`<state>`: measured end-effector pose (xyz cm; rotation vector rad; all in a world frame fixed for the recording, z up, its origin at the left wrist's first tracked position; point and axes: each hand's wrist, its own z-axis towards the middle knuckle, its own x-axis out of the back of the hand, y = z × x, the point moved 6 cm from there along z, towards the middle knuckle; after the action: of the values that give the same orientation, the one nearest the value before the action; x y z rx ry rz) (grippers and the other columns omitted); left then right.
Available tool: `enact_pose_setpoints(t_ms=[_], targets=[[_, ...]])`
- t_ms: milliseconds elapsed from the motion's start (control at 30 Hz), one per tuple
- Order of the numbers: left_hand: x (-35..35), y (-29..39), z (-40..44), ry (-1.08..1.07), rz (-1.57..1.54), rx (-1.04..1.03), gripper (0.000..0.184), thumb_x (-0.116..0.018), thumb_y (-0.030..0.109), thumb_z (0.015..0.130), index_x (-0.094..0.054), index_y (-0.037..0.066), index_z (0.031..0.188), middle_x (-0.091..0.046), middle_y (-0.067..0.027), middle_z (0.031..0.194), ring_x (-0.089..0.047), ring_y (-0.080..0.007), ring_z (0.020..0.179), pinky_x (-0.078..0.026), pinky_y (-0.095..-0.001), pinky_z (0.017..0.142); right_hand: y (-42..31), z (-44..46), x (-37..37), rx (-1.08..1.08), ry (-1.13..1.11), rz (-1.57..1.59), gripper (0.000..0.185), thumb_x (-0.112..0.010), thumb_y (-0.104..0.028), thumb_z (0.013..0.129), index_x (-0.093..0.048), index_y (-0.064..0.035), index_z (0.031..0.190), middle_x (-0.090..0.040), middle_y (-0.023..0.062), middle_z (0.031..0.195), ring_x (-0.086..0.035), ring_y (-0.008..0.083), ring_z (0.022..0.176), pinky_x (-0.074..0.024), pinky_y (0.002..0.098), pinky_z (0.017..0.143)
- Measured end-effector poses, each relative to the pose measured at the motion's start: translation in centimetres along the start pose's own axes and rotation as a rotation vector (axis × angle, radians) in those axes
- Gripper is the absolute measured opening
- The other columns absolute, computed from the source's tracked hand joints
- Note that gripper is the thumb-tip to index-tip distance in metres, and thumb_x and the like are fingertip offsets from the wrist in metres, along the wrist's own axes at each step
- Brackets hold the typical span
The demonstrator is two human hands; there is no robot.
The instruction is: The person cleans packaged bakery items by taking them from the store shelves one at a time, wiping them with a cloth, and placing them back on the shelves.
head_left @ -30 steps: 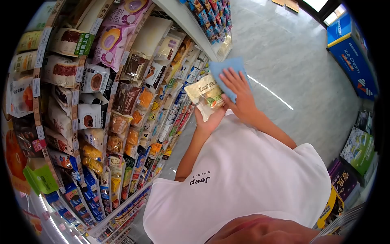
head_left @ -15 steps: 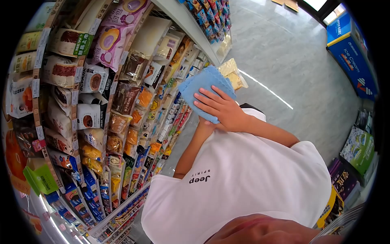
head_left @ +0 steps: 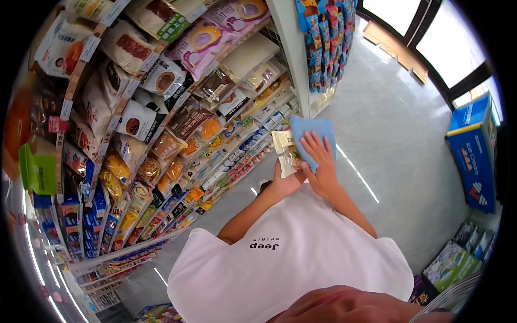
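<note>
My left hand holds a cream-and-clear food packet from below, beside the shelf front. My right hand lies on a folded light-blue cloth, its fingers pressed against it. The cloth covers the right part of the packet. Both hands are close together in front of the white shirt. The thumb of my left hand shows at the packet's lower left edge; its other fingers are mostly hidden.
Tall shelves of packaged bread and snacks fill the left side. Hanging snack packets are at the shelf end. A blue ice cream freezer box stands at the right, with cardboard on the grey floor by the glass door.
The view has turned, and the shelves appear tilted. The packet, mostly behind the cloth half a second ago and sticking out to its right, now shows on the cloth's left.
</note>
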<state>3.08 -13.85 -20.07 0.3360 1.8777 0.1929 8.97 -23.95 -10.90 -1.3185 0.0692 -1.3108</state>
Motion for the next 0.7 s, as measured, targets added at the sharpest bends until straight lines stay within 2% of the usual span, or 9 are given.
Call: enact_pose_setpoints(t_ms=[133,267,333,367,400,433,533,567,700], targets=[[-1.6,0.3,0.7,0.109,-0.077,-0.002,0.062,-0.035,0.057,0.1,-0.043,0.019,0.149,-0.046,-0.0049,0.151,-0.042,-0.0243,0.14,-0.033,-0.0463,0.116,1.5,0.1,0.1,-0.122,0.109,0.069,0.056,-0.056,-0.021,0.095,-0.045,-0.0022,0.147,-0.042,0.0163,0.154,-0.03,0.0356,0.148,-0.0139,0.0525,0.121],[-2.1,1.3,-0.9,0.137,0.065,-0.042,0.065,-0.033,0.062,0.101,-0.042,0.02,0.149,-0.046,-0.0035,0.151,-0.045,-0.0243,0.137,-0.034,-0.0441,0.116,-2.6,-1.2,-1.2,0.113,-0.094,0.032,0.063,-0.058,-0.025,0.094,-0.04,-0.0011,0.15,-0.035,0.0167,0.158,-0.026,0.0352,0.15,-0.0128,0.0538,0.121],[-2.8,1.6,-0.7,0.124,0.101,-0.037,0.066,-0.031,0.063,0.101,-0.041,0.02,0.15,-0.046,-0.0037,0.151,-0.045,-0.0241,0.137,-0.034,-0.0431,0.116,-1.2,-0.9,-1.0,0.104,-0.074,0.101,0.073,-0.062,-0.032,0.093,-0.035,-0.0005,0.152,-0.031,0.019,0.16,-0.023,0.0361,0.151,-0.0112,0.0539,0.121],[-3.0,1.7,-0.2,0.173,0.176,-0.033,0.067,-0.023,0.063,0.103,-0.035,0.02,0.154,-0.04,-0.0057,0.155,-0.041,-0.0248,0.141,-0.032,-0.0477,0.117,-0.5,-0.5,-0.7,0.081,-0.039,0.156,0.075,-0.063,-0.034,0.092,-0.034,-0.0005,0.153,-0.03,0.0195,0.16,-0.023,0.0366,0.151,-0.0109,0.054,0.121],[-3.7,1.8,0.0,0.171,0.236,-0.025,0.067,-0.022,0.062,0.103,-0.035,0.02,0.154,-0.041,-0.006,0.154,-0.042,-0.0247,0.14,-0.033,-0.0472,0.116,0.3,-0.3,-0.4,0.057,-0.005,0.212,0.077,-0.064,-0.036,0.092,-0.033,-0.0005,0.153,-0.03,0.0201,0.16,-0.022,0.0371,0.151,-0.0107,0.054,0.121],[-4.2,1.8,0.0,0.173,0.295,-0.016,0.068,-0.021,0.062,0.104,-0.035,0.019,0.154,-0.043,-0.0063,0.153,-0.044,-0.0247,0.139,-0.034,-0.0467,0.115,1.4,-0.3,-0.6,0.034,0.002,0.226,0.092,-0.07,-0.045,0.086,-0.029,-0.0007,0.155,-0.026,0.0222,0.161,-0.02,0.0384,0.151,-0.0119,0.0545,0.121],[-3.2,1.6,0.4,0.184,0.523,-0.029,0.07,-0.021,0.062,0.104,-0.035,0.015,0.153,-0.049,-0.0085,0.148,-0.051,-0.0228,0.132,-0.038,-0.0448,0.112,1.4,-0.6,-0.3,0.033,0.03,0.29,0.101,-0.076,-0.047,0.08,-0.028,-0.0011,0.155,-0.024,0.0237,0.161,-0.021,0.0395,0.151,-0.0149,0.0547,0.12],[-2.6,1.6,0.6,0.177,0.6,-0.029,0.071,-0.021,0.063,0.104,-0.034,0.014,0.154,-0.049,-0.0089,0.147,-0.052,-0.0223,0.131,-0.038,-0.0441,0.112,1.8,-1.0,-0.7,0.036,-0.002,0.291,0.108,-0.082,-0.041,0.073,-0.025,-0.0012,0.156,-0.019,0.0254,0.162,-0.02,0.0403,0.151,-0.0198,0.0518,0.119],[-3.0,2.0,-0.2,0.218,0.829,-0.033,0.073,-0.026,0.065,0.103,-0.034,0.014,0.155,-0.054,-0.0087,0.141,-0.057,-0.0204,0.122,-0.04,-0.0403,0.108,3.9,-2.4,-2.3,-0.22,0.144,0.515,0.084,-0.081,-0.026,0.079,-0.039,0.0012,0.147,-0.046,0.0212,0.146,-0.047,0.0315,0.133,-0.039,0.0422,0.107]])
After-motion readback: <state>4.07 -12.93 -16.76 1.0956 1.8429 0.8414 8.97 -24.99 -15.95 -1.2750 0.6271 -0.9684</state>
